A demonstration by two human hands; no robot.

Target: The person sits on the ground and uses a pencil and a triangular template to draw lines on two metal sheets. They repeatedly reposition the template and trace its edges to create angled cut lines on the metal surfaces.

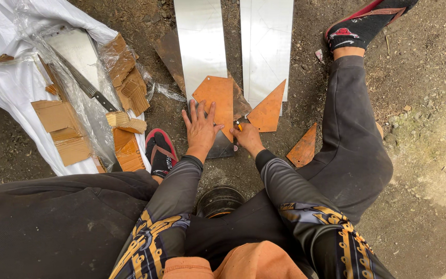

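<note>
Bare dark soil (429, 155) serves as the work floor, with the person seated on it, legs spread to either side. Nearest, a black round container (219, 200) sits between the forearms. Just beyond it, the left hand (200, 129) lies flat, fingers spread, pressing down an orange template (218, 101) that lies on a metal sheet (201, 46). Beside that pressing hand, the right hand (248, 137) is curled, fingers pinched together on a small orange-tipped marking tool (239, 125) at the template's lower edge. If the flat palm eases, the template could slide on the smooth metal and spoil the traced line; a slip of the tool toward the thumb looks possible too. Beyond the tool lie an orange triangle (268, 111) and a second metal sheet (267, 41). Far left of the pressing hand, a knife (86, 85) rests on white plastic sheeting (11, 82).
</note>
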